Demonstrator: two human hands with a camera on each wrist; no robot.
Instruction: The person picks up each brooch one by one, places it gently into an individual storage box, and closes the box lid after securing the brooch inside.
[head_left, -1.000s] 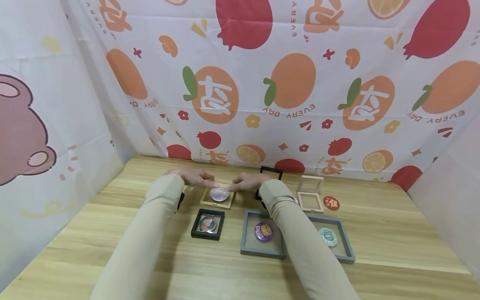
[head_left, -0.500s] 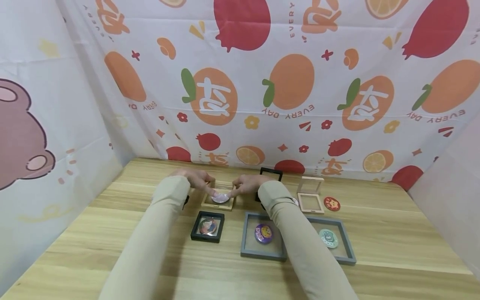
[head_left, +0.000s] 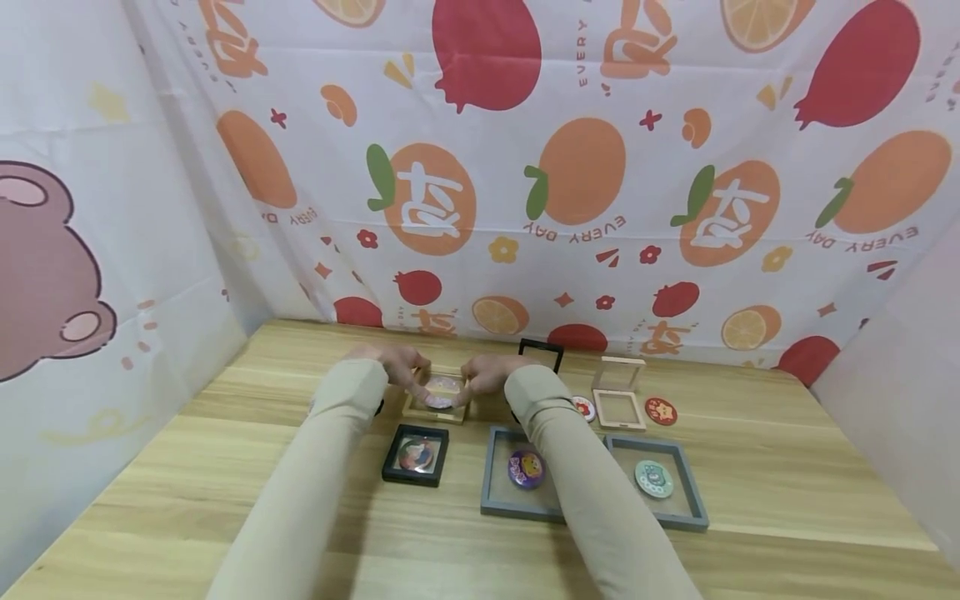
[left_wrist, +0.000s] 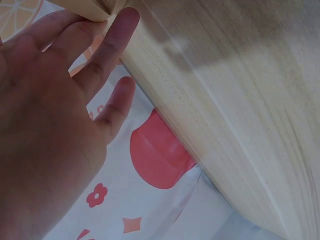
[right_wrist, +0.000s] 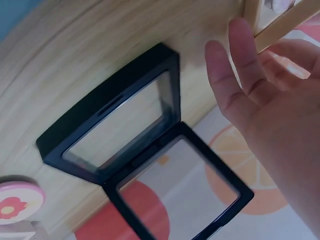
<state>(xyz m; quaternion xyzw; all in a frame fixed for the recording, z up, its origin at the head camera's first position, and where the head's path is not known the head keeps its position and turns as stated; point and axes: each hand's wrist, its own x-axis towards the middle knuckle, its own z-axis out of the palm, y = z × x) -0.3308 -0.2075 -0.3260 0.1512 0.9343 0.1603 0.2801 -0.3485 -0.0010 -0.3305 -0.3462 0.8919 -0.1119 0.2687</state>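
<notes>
In the head view, a small light-wood hinged display frame (head_left: 435, 416) lies near the back left of the table. A pale, shiny round badge (head_left: 439, 402) sits in its lower part; a second pale round patch shows above it, perhaps a reflection. My left hand (head_left: 397, 367) grips the frame's left side, thumb reaching onto the badge. Opposite it, my right hand (head_left: 487, 372) grips the right side, its thumb also at the badge. The left wrist view shows outer fingers (left_wrist: 116, 40) spread beside a wooden corner. In the right wrist view, fingertips touch the frame's edge (right_wrist: 285, 27).
Nearer me lies a black frame (head_left: 416, 477) holding a badge. Right of it sits a grey frame (head_left: 517, 509) with a purple badge and a green badge (head_left: 654, 479). An open black frame (right_wrist: 110, 110), a small open wooden frame (head_left: 619, 408) and a red badge (head_left: 661, 411) stand behind.
Both thumbs have slid a little toward me over the pale badge, which sits slightly lower in the frame. A pale round patch now shows above it. The head view has shifted slightly.
</notes>
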